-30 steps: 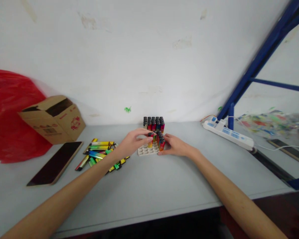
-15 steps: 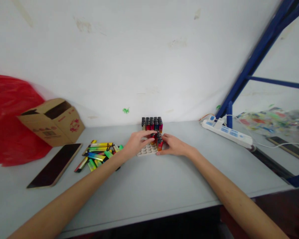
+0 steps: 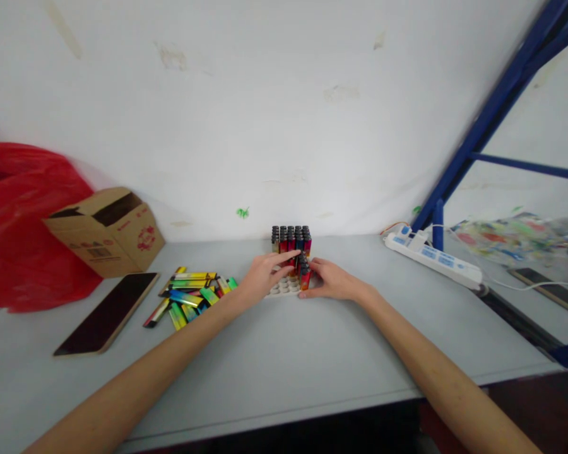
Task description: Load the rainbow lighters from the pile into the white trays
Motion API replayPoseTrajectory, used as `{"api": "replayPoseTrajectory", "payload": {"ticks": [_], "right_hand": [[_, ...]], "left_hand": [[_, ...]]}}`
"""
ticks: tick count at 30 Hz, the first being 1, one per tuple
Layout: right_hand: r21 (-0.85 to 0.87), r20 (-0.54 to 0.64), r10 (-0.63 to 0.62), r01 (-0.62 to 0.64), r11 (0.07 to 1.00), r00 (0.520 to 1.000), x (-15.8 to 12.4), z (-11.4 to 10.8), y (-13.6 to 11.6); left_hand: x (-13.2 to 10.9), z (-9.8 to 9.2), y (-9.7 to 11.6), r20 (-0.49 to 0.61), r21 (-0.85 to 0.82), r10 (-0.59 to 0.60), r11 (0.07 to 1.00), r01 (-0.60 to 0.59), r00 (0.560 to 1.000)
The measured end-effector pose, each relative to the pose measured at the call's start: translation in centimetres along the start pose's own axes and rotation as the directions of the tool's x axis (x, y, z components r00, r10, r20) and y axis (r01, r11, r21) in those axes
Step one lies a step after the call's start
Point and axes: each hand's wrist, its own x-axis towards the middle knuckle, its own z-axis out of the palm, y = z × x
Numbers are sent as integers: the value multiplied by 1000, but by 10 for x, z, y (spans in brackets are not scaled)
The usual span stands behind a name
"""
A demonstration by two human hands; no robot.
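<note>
A pale tray with round holes [image 3: 284, 287] lies on the table near the wall. Several lighters with black tops [image 3: 291, 239] stand upright in rows at its back, and a shorter line of red ones [image 3: 305, 276] stands at its right side. My left hand [image 3: 264, 272] reaches over the tray's left part, thumb and fingers closed round a red lighter [image 3: 292, 265] among the standing ones. My right hand [image 3: 329, 279] is at the tray's right edge, its thumb and fingertips against the front red lighter. Loose yellow, green and blue lighters [image 3: 187, 296] lie in a pile left of my left hand.
On the left are a phone [image 3: 106, 313], an open cardboard box [image 3: 108, 233] and a red plastic bag [image 3: 28, 227]. A white power strip [image 3: 433, 257] with cables lies at the right, beside a blue metal frame [image 3: 473, 139].
The whole view has shifted slightly, so the things appear a little to the right. My hands keep nearly the same places at the tray.
</note>
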Motion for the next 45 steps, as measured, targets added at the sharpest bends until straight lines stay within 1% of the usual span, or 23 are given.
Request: {"api": "replayPoseTrajectory", "payload": {"ticks": [2, 3, 5, 6, 7, 8, 9, 10, 12, 13, 15, 17, 21, 24, 26, 28, 32, 34, 36, 38, 41, 45], "right_hand": [[42, 8, -4, 4, 999, 1000, -1, -3, 1], [89, 11, 3, -4, 996, 1000, -3, -4, 2], [271, 19, 53, -56, 961, 998, -6, -7, 9], [413, 12, 103, -99, 905, 995, -8, -9, 15], [568, 10, 165, -141, 811, 986, -10, -10, 21], [709, -10, 242, -164, 686, 970, -12, -11, 28], [824, -80, 351, -136, 550, 933, -13, -12, 35], [859, -108, 393, -113, 500, 913, -14, -13, 41], [890, -121, 437, -98, 446, 891, -15, -15, 53], [902, -105, 449, -105, 418, 887, -14, -16, 58], [935, -47, 481, -131, 330, 876, -12, -18, 65], [944, -15, 496, -152, 294, 868, -8, -19, 68], [924, -42, 513, -162, 345, 857, -6, -15, 66], [885, -104, 512, -155, 440, 853, -7, -9, 58], [842, -151, 497, -152, 517, 854, -8, -6, 51], [795, -182, 470, -151, 587, 864, -9, -5, 44], [718, -180, 395, -155, 679, 901, -9, -7, 34], [656, -172, 344, -153, 739, 923, -10, -9, 32], [559, -163, 286, -150, 815, 944, -11, -10, 32], [470, -165, 255, -151, 869, 953, -12, -9, 32], [423, -218, 277, -166, 891, 936, -11, -4, 32], [383, -282, 283, -163, 909, 917, -6, 5, 27]], "left_hand": [[0, -2, 1, 27, 22, -8, 1000, 7, 1000], [-1, -3, 3, 31, 31, -7, 1000, 6, 999], [-4, -5, 9, 16, 32, 5, 999, -6, 1000], [-7, -7, 13, -2, 29, 13, 1000, -13, 1000], [-10, -9, 17, -26, 26, 17, 1000, -16, 1000], [-13, -12, 20, -51, 28, 15, 1000, -13, 999], [-16, -16, 23, -76, 34, 6, 999, -3, 997], [-19, -20, 24, -97, 40, -9, 999, 13, 995], [-25, -29, 26, -136, 46, -43, 998, 49, 990], [-27, -34, 25, -156, 46, -58, 997, 65, 986], [-31, -43, 23, -201, 48, -79, 995, 90, 976], [-34, -52, 20, -239, 73, -93, 991, 113, 967], [-39, -72, 9, -268, 211, -79, 968, 138, 960], [-43, -90, -2, -257, 327, -53, 935, 139, 965], [-45, -102, -11, -219, 395, -41, 910, 127, 975], [-47, -114, -20, -157, 450, -40, 886, 108, 987], [-55, -133, -38, -35, 571, -110, 813, 110, 993], [-58, -138, -42, 31, 622, -140, 778, 90, 990], [-61, -140, -42, 111, 646, -163, 762, 53, 980], [-61, -139, -40, 171, 660, -187, 751, 29, 967], [-59, -137, -36, 220, 673, -217, 740, 13, 951], [-56, -135, -30, 252, 667, -214, 745, -10, 944]]}}
